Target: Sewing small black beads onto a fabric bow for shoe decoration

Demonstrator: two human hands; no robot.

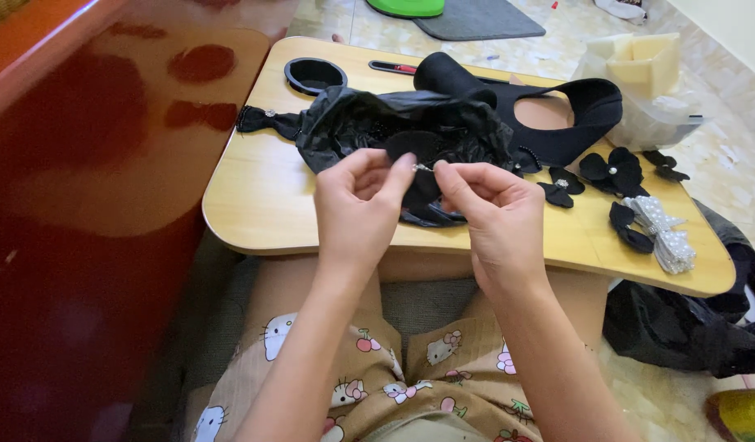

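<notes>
Your left hand (357, 192) and right hand (492, 205) are pinching together one small silver piece (422, 167), just in front of the black fabric pile (394, 123) on the wooden lap table (255, 196).

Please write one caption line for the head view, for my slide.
Left hand and right hand pinch a tiny silvery piece over black fabric flowers on a light wooden lap table.

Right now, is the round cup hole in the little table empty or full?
Empty. The round cup hole in the table shows only its dark bottom; nothing stands in it.
</notes>
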